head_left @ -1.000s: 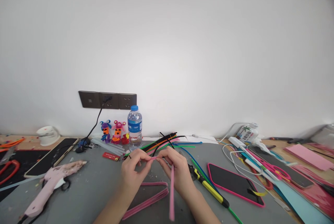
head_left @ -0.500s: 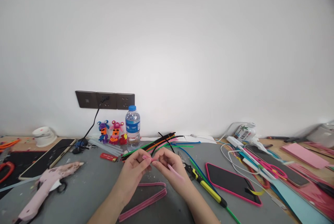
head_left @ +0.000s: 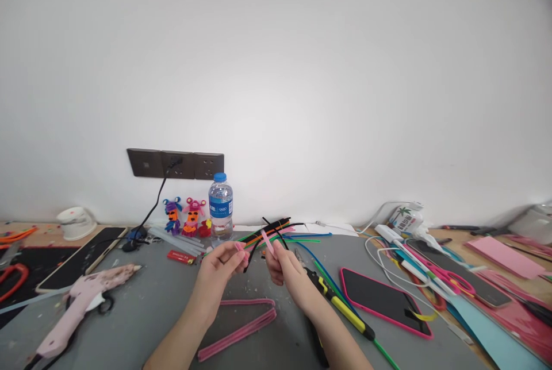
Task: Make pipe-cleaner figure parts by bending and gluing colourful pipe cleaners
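Pink pipe cleaner [head_left: 268, 242] pinched in both hands [head_left: 222, 266], gray mat [head_left: 155, 307], white wall [head_left: 276, 83] behind

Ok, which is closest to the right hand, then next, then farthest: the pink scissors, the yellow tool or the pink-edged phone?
1. Yellow tool, just right of the right hand.
2. Pink-edged phone, beside the tool.
3. Pink scissors, past the phone.

- Clear plastic bottle [head_left: 221, 209] with a blue cap [head_left: 219, 177], upright near the white wall [head_left: 293, 100]
- Black-screened phone [head_left: 382, 301] in a bright pink case, lying flat
- Dark three-part socket panel [head_left: 185, 165] on the wall
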A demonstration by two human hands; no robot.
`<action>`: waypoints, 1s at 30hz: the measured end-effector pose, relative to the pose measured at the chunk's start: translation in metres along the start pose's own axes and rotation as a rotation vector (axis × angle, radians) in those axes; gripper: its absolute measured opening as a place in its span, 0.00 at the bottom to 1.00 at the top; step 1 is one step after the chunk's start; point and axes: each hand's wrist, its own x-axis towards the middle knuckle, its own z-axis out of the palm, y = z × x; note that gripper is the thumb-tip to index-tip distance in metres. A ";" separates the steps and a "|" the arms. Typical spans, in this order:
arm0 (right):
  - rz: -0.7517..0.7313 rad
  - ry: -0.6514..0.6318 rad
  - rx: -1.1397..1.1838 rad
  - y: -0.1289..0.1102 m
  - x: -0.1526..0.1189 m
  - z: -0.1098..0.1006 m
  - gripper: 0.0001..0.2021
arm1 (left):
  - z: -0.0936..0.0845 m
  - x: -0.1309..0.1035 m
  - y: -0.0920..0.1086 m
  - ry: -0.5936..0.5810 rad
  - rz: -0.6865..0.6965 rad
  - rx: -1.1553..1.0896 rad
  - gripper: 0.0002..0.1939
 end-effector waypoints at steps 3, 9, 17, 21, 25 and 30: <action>-0.021 -0.002 -0.154 0.000 -0.003 0.004 0.29 | -0.004 0.001 -0.003 -0.005 0.026 0.037 0.16; -0.134 0.010 -0.226 0.005 0.000 0.004 0.26 | -0.002 0.001 -0.003 -0.083 0.072 0.059 0.10; -0.196 0.146 -0.447 0.002 0.002 -0.001 0.27 | 0.002 -0.001 0.004 -0.030 0.047 -0.008 0.12; -0.233 0.104 -0.557 -0.006 -0.001 0.000 0.26 | 0.001 0.000 0.004 0.036 0.025 -0.046 0.13; -0.202 0.054 -0.581 -0.007 -0.003 0.002 0.24 | 0.002 0.002 0.006 0.099 0.009 -0.096 0.16; -0.194 0.058 -0.566 -0.010 -0.004 0.003 0.24 | 0.002 0.001 0.006 0.089 0.004 -0.125 0.17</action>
